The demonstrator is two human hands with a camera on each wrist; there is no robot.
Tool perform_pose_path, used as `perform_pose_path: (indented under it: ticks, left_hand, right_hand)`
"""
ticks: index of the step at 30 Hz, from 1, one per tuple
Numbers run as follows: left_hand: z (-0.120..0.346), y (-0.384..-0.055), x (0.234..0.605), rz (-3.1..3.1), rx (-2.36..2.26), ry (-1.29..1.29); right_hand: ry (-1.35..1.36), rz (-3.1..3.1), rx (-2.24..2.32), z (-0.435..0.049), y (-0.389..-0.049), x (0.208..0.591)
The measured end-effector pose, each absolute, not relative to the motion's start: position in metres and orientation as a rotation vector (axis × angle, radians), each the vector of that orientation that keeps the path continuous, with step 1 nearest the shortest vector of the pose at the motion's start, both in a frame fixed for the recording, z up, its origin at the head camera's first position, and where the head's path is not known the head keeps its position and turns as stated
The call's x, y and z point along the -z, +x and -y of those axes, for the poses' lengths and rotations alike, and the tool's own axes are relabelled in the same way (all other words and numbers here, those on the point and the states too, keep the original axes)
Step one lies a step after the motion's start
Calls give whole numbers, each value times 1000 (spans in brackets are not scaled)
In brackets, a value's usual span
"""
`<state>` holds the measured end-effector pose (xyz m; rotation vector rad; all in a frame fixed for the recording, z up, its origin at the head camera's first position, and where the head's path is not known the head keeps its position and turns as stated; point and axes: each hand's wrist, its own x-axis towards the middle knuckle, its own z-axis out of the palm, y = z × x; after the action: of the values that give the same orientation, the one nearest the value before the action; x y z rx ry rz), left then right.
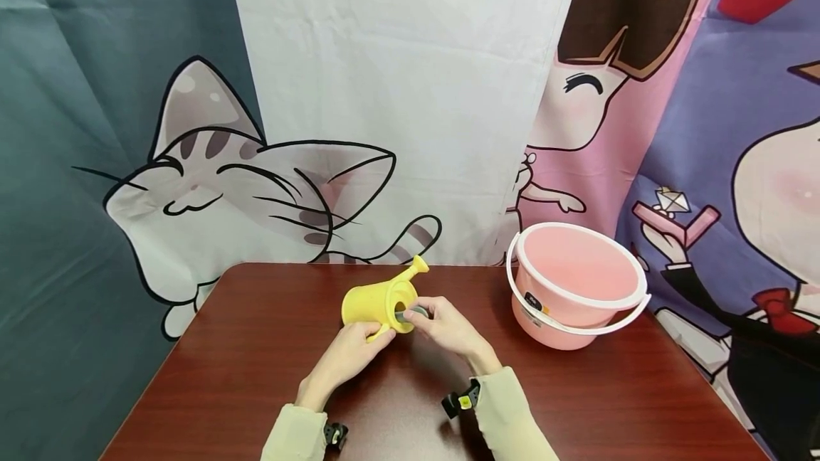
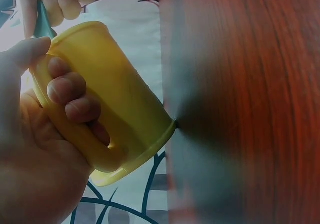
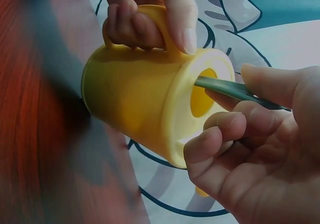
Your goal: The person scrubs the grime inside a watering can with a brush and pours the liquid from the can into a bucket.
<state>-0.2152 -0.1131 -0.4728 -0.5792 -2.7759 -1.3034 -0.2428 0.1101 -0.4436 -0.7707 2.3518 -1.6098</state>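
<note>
A yellow watering can (image 1: 364, 304) is held on its side over the table, its mouth turned toward the right and its spout pointing up to the back right. My left hand (image 1: 349, 356) grips the can's handle (image 3: 170, 26), fingers curled through the loop. Between thumb and fingers my right hand (image 1: 450, 331) pinches a slim dark green tool (image 3: 227, 89). The tool's tip enters the round opening in the can's top; what lies inside is hidden, and its exact kind cannot be told. Whether the can's base edge touches the table is unclear.
A pink bucket (image 1: 522, 283) with a white rim and handle stands at the right rear of the brown wooden table (image 1: 211, 375). A printed cloth backdrop (image 1: 397, 77) hangs behind the table's back edge.
</note>
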Motion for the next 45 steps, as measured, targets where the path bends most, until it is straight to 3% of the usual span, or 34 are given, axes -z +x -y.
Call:
perform_pose_path:
  ticks: [21,38,45]
  left_hand:
    - [114,-217,471,2779,1289,-566]
    - [110,-216,468,2806,1294,-607]
    - [112,-214,469,2783,1273,-617]
  right_hand:
    - [-789,-2296,1692,-126,-225,398]
    - [-746,-2290,1679,-117,-226,405]
    - [-747,-2346,1643,-112,-243,439]
